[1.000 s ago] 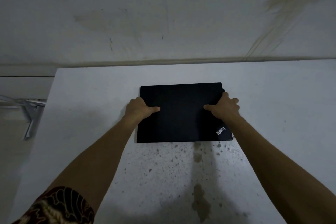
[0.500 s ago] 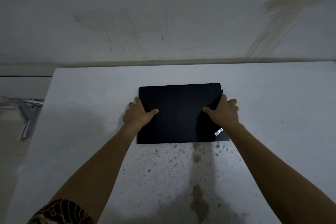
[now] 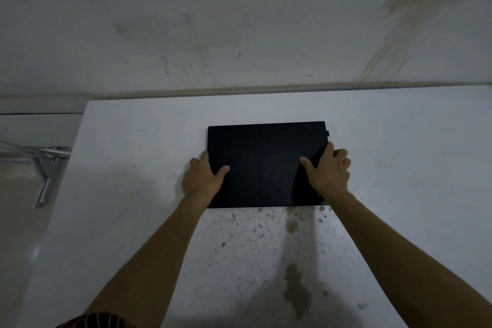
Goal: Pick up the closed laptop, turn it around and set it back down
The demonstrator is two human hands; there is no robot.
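Note:
A closed black laptop [image 3: 266, 162] lies on the white table [image 3: 133, 168], its long sides running left to right. My left hand [image 3: 202, 178] grips its left edge, thumb on the lid and fingers curled over the side. My right hand [image 3: 328, 170] grips the right edge the same way, thumb on top. My right wrist covers the lid's near right corner. A small tab sticks out at the far right corner.
The table's near part carries dark specks and a brown stain [image 3: 295, 290]. A stained wall [image 3: 239, 21] rises right behind the table. The table's left edge drops off to a floor with a metal frame [image 3: 42, 162].
Both hands have slid a little outward along the laptop's sides, and my right wrist now hides the logo on the near right corner. The laptop stays in about the same place.

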